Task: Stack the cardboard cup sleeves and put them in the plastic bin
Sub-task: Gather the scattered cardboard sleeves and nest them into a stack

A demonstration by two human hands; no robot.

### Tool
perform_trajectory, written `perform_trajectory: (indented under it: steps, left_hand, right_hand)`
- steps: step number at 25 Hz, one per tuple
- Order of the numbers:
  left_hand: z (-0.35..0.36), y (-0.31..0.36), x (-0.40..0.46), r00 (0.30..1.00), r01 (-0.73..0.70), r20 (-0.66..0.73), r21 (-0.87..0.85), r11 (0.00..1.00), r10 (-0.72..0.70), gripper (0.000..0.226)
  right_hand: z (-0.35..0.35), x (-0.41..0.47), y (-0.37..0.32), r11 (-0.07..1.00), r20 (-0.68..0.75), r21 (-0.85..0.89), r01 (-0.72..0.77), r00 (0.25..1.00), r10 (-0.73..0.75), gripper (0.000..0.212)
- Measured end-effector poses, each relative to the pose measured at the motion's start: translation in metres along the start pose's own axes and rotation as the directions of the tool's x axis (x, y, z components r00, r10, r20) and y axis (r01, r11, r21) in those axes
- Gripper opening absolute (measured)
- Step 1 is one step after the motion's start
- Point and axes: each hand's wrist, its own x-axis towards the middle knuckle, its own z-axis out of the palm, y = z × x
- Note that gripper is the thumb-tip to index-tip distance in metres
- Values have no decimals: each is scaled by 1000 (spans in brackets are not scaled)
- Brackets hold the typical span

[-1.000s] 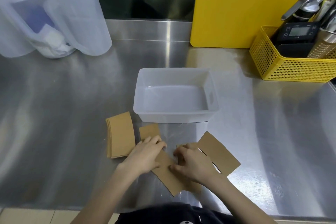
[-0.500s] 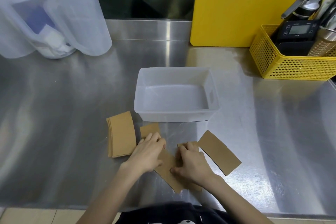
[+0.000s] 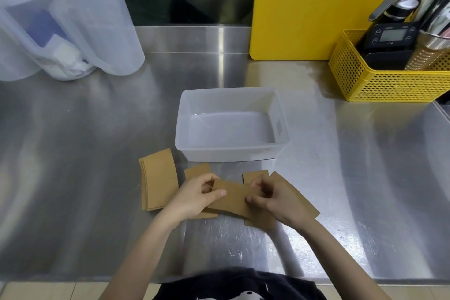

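Note:
A flat brown cardboard cup sleeve [image 3: 232, 198] is held just above the steel counter between both hands. My left hand [image 3: 194, 198] pinches its left end and my right hand [image 3: 275, 200] pinches its right end. A small stack of sleeves [image 3: 158, 181] lies to the left of my hands. More loose sleeves lie under and behind the hands, one [image 3: 196, 171] behind my left hand and one [image 3: 298, 193] slanting out past my right hand. The translucent plastic bin [image 3: 231, 153] stands just beyond them with nothing in it.
Clear plastic pitchers [image 3: 97, 24] stand at the back left. A yellow board [image 3: 311, 7] leans against the back wall. A yellow mesh basket [image 3: 389, 85] with a timer and metal tools sits at the back right. The counter's front edge runs just below my forearms.
Both hands have lifted one sleeve off the loose pile and turned it roughly level, holding it by its two ends. Before, they were pressed flat on the sleeves.

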Motion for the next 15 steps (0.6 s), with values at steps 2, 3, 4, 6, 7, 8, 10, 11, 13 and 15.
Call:
perform_trajectory:
  steps: [2,3,4,6,7,8,10,11,13,15]
  left_hand:
    - [4,-3,-2,1000,20,-16,-72,997,-21,9]
    - [5,-3,-2,999,30,-26,-98,995,-32,8]
    - [6,-4,-3,998,42,-40,-117,992,-47,8]
    - [7,-4,-6,994,66,-80,-155,986,-79,11]
    - [7,-6,-7,990,79,-105,-177,981,-98,12]
    - [7,-8,-7,985,93,-129,-193,977,-119,14]
    - [5,-13,-6,971,136,-164,-229,964,-176,30]
    - [5,-14,-5,962,158,-180,-247,956,-205,39]
    - [4,-15,-4,953,167,-201,-274,947,-226,45]
    - [6,-12,-3,952,153,-215,-278,948,-217,40]
  right_hand:
    - [-3,-1,-1,1000,4,12,5,1000,-5,12]
    - [-4,-2,-2,1000,5,16,9,1000,-9,10]
    - [-5,-3,-2,1000,-2,21,14,1000,-14,9]
    - [-8,-5,1,999,-73,25,22,997,-20,5]
    - [-10,-7,4,1000,-134,16,21,991,-18,6]
    - [-12,-8,8,1000,-202,-15,10,979,-12,7]
    - [-18,-11,18,991,-307,-126,-42,952,1,15]
    - [-21,-12,23,980,-323,-179,-87,946,25,24]
    - [-23,-12,30,942,-314,-276,-192,944,101,45]
    - [-21,-12,33,885,-304,-370,-282,937,172,60]
